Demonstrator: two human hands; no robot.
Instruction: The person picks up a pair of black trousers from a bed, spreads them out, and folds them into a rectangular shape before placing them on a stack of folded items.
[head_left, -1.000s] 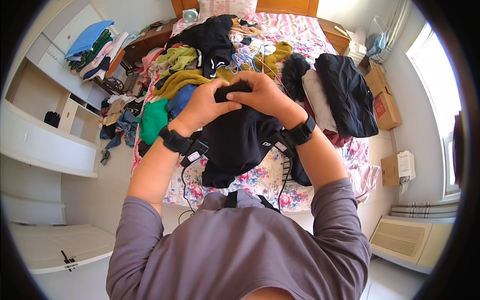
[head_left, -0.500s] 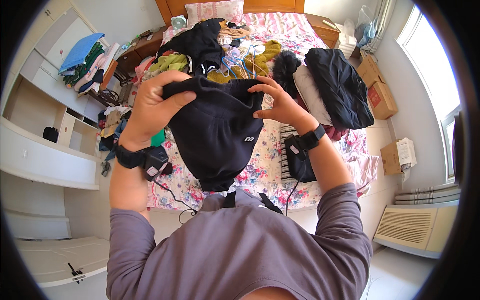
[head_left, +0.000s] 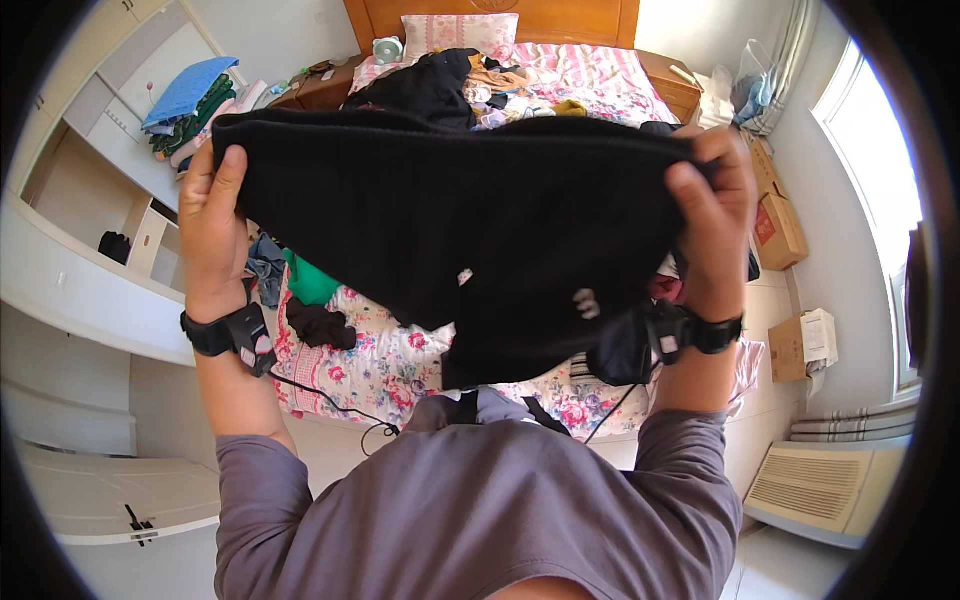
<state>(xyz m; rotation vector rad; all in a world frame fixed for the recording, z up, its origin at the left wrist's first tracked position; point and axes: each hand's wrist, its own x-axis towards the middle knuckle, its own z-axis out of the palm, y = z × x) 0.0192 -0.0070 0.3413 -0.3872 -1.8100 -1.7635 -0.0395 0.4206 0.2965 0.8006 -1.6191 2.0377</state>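
Note:
A pair of black pants (head_left: 450,200) with a small pale mark on one leg is stretched wide between my hands, over the flowered bed (head_left: 400,355). My left hand (head_left: 213,225) pinches one end of the waistband, thumb on the near side. At the other end, slightly blurred, my right hand (head_left: 715,220) is closed on the waistband. The legs hang down below it. Beside the pants on the left lie a green cloth (head_left: 312,280) and a dark brown cloth (head_left: 320,325). The pants hide much of the clothes in the middle of the bed.
A black clothes heap (head_left: 425,85) and a pillow (head_left: 460,35) are at the bed's far end. Folded clothes (head_left: 190,115) are stacked at the left, near an open cabinet (head_left: 85,190). Cardboard boxes (head_left: 780,232) stand at the right. Cables hang from my wrist devices.
My hands have moved far apart, left and right, pulling the waistband out straight. The pants, bunched and narrow before, now spread across the view.

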